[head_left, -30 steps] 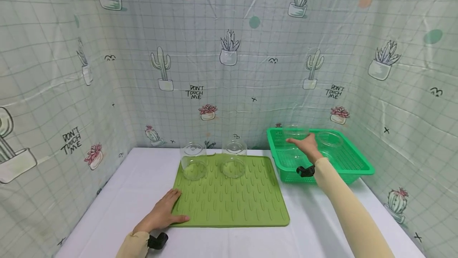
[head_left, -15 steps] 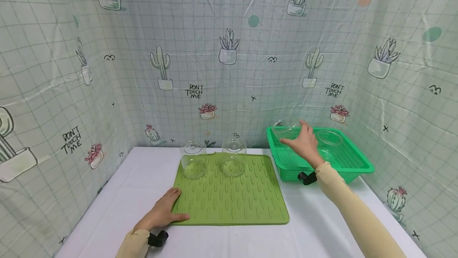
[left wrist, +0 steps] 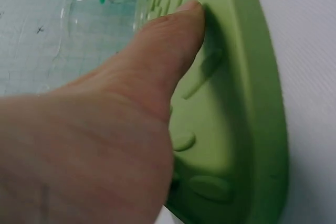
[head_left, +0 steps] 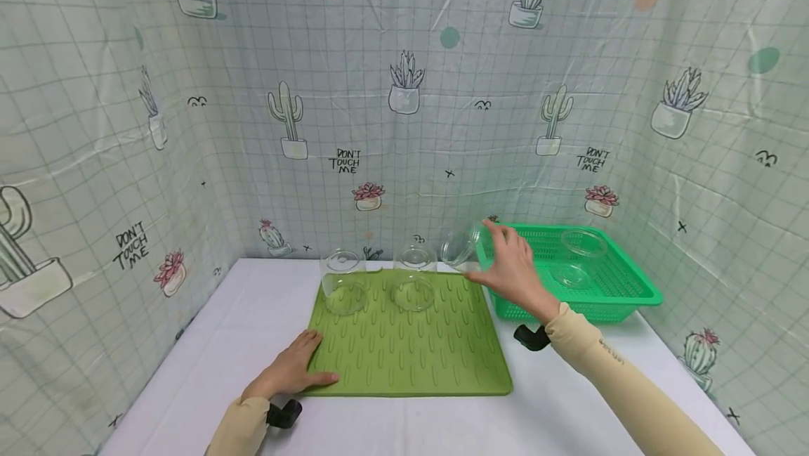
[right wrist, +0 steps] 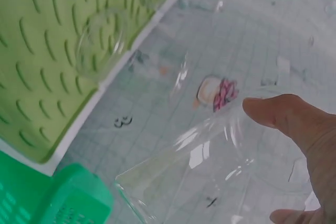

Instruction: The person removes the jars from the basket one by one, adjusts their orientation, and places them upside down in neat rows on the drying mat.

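Head view: right hand (head_left: 513, 270) grips a tilted cup (head_left: 459, 244) near the back-right of the mat (head_left: 411, 354), which the left hand (head_left: 287, 369), fingers straight, probably steadies.

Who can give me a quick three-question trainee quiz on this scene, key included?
1. Count: how many transparent cups stand on the green ridged mat?
2. True or false: the left hand rests on the mat's left edge.
3. Choose: the right hand holds
A) a corner of the mat
B) a tilted transparent cup
C) nothing

Key:
1. Two, side by side near the far edge.
2. True.
3. B; another transparent cup sits inside the green basket.
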The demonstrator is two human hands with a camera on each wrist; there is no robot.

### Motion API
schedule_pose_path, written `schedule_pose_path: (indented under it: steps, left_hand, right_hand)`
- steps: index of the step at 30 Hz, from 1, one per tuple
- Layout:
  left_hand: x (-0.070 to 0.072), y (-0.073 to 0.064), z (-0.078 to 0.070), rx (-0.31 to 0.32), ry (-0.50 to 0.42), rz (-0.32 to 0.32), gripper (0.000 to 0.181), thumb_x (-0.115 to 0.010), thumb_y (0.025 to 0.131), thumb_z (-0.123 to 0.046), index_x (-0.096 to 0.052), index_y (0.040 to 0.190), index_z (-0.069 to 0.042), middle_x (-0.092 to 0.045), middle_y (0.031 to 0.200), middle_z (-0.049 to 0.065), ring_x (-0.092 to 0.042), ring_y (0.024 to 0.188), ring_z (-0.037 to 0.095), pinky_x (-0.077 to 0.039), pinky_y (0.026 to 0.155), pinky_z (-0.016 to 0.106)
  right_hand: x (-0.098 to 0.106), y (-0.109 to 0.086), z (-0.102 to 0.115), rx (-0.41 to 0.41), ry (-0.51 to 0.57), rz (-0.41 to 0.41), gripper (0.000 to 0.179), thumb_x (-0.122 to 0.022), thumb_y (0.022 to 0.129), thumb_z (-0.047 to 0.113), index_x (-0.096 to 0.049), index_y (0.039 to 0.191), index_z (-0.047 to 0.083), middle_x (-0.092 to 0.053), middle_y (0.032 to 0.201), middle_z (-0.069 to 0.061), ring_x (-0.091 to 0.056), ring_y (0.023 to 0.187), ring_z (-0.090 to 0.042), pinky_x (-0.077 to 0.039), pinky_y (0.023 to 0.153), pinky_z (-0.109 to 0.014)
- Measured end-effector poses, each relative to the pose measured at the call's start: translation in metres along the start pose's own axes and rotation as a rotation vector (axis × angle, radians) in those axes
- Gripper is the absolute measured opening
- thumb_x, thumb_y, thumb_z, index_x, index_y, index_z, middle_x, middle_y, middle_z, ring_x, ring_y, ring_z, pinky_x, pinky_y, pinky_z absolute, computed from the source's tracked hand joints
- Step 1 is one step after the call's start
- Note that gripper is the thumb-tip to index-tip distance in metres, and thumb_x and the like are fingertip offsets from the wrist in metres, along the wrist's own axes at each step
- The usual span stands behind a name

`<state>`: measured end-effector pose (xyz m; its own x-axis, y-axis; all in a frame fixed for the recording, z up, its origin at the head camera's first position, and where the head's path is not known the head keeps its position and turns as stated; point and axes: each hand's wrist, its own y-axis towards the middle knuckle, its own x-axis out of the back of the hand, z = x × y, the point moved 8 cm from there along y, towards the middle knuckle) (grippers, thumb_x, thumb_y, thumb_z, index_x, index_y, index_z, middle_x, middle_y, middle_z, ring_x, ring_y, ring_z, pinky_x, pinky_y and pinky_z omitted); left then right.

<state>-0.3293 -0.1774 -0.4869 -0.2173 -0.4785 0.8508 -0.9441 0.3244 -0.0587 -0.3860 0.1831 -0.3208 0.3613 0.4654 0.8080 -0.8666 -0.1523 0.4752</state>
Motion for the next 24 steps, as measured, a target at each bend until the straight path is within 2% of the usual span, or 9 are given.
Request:
schedule_pose_path:
  steps: [3, 7, 11, 14, 18, 21, 24]
  left_hand:
    - [0.004, 0.001, -0.005, 0.009, 0.005, -0.006, 0.095, -0.075, 0.081, -0.043, -0.033, 0.141, 0.016, -0.027, 0.149, 0.037, -0.02, 0.141, 0.052, -0.025, 0.112, 0.064]
    - [0.009, 0.003, -0.011, 0.008, -0.018, -0.041, 0.099, -0.076, 0.08, -0.043, -0.029, 0.142, 0.019, -0.017, 0.151, 0.04, -0.012, 0.142, 0.053, -0.02, 0.113, 0.066]
    - [0.01, 0.009, -0.018, -0.003, -0.095, -0.054, 0.106, -0.075, 0.081, -0.044, -0.019, 0.145, 0.019, -0.005, 0.154, 0.038, -0.001, 0.144, 0.051, -0.015, 0.114, 0.067]
    - [0.008, 0.016, -0.027, -0.017, -0.171, -0.056, 0.109, -0.073, 0.082, -0.047, -0.012, 0.149, 0.014, 0.0, 0.156, 0.034, 0.002, 0.146, 0.048, -0.013, 0.115, 0.066]
    - [0.004, 0.028, -0.051, -0.065, -0.292, -0.068, 0.106, -0.068, 0.085, -0.051, -0.009, 0.153, 0.003, -0.005, 0.159, 0.028, -0.005, 0.146, 0.046, -0.014, 0.115, 0.065]
    - [0.002, 0.037, -0.074, -0.096, -0.4, -0.058, 0.102, -0.065, 0.086, -0.054, -0.009, 0.156, -0.005, -0.014, 0.16, 0.021, -0.016, 0.145, 0.046, -0.02, 0.114, 0.065]
    - [0.0, 0.047, -0.095, -0.116, -0.509, -0.038, 0.103, -0.062, 0.087, -0.058, -0.003, 0.157, -0.01, -0.016, 0.161, 0.016, -0.024, 0.142, 0.048, -0.029, 0.111, 0.063]
  right_hand:
    - [-0.004, -0.005, 0.011, 0.026, -0.034, 0.01, 0.103, -0.087, 0.067, 0.038, -0.031, 0.15, 0.011, -0.037, 0.139, -0.028, -0.038, 0.125, -0.049, -0.025, 0.108, -0.065]
    - [-0.008, -0.01, 0.024, 0.068, -0.062, 0.024, 0.103, -0.087, 0.065, 0.038, -0.032, 0.148, 0.013, -0.04, 0.138, -0.025, -0.039, 0.126, -0.046, -0.026, 0.109, -0.064]
    - [-0.009, -0.016, 0.036, 0.106, -0.071, 0.023, 0.102, -0.088, 0.063, 0.039, -0.036, 0.146, 0.012, -0.043, 0.136, -0.024, -0.042, 0.124, -0.045, -0.031, 0.107, -0.062]
    - [-0.01, -0.018, 0.043, 0.118, -0.064, 0.03, 0.103, -0.088, 0.062, 0.041, -0.036, 0.146, 0.011, -0.044, 0.136, -0.023, -0.044, 0.124, -0.044, -0.034, 0.105, -0.061]
    - [-0.014, -0.019, 0.051, 0.123, -0.056, 0.039, 0.103, -0.088, 0.063, 0.043, -0.036, 0.146, 0.013, -0.043, 0.136, -0.022, -0.044, 0.124, -0.043, -0.038, 0.103, -0.06]
    - [-0.016, -0.021, 0.057, 0.134, -0.062, 0.036, 0.103, -0.088, 0.062, 0.044, -0.037, 0.146, 0.014, -0.045, 0.136, -0.021, -0.046, 0.122, -0.042, -0.04, 0.101, -0.059]
    - [-0.018, -0.023, 0.065, 0.15, -0.072, 0.037, 0.104, -0.089, 0.061, 0.046, -0.037, 0.146, 0.014, -0.046, 0.135, -0.02, -0.047, 0.122, -0.04, -0.041, 0.1, -0.058]
